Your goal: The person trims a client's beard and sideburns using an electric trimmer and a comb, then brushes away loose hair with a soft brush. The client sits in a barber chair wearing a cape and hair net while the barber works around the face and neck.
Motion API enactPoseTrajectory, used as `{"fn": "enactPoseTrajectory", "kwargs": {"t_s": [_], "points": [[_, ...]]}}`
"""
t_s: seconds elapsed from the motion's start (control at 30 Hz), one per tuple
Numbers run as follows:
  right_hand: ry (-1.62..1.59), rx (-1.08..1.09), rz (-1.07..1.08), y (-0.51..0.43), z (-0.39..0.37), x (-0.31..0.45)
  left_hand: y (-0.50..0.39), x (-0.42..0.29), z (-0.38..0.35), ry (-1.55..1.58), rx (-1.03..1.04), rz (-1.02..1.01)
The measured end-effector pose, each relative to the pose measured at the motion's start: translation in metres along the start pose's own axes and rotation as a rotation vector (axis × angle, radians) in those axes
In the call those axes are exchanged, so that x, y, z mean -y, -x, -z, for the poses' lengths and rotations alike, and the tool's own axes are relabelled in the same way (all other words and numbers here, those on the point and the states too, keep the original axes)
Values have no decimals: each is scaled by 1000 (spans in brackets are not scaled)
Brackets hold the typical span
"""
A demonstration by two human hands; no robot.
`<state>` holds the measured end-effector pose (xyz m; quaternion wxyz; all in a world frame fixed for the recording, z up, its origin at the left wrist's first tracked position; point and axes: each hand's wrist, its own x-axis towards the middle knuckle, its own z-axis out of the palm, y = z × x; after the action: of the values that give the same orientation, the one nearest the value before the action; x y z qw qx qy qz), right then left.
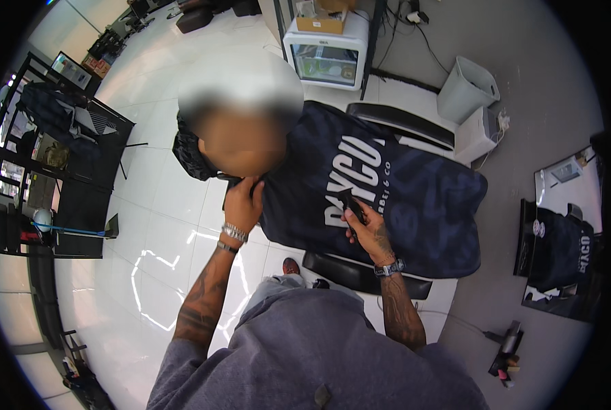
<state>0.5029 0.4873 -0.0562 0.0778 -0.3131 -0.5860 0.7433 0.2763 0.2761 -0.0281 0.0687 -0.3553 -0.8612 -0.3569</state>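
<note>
A person lies back in a barber chair, body covered by a dark blue barber cape [428, 205] with white lettering. The person's head [244, 133] is blurred. My left hand [243, 202] is at the near side of the neck, its fingers at the cape's collar beside the jaw; whether they grip the cape I cannot tell. In my right hand [368, 228] is a black hair trimmer [354, 207], held above the chest part of the cape. The chair's black armrests [367, 274] show at both sides of the cape.
A white glass-door cabinet [326, 59] with a cardboard box on top stands beyond the chair. A grey waste bin [466, 89] and a white box-shaped appliance [474, 134] are by the wall. A mirror [561, 241] is at right, a corded hair dryer [510, 341] below it, a black shelf rack [80, 179] at left.
</note>
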Motion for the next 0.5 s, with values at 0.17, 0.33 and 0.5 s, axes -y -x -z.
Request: {"fn": "enactPoseTrajectory", "kwargs": {"t_s": [0.17,0.33,0.5], "points": [[8,59,16,19,4,-17,-19,5,-33,-282,-15,-119],[-190,97,-9,28,25,-31,-12,17,-42,-422,34,-77],[-826,308,-127,22,40,-36,4,28,-34,-577,160,-39]]}}
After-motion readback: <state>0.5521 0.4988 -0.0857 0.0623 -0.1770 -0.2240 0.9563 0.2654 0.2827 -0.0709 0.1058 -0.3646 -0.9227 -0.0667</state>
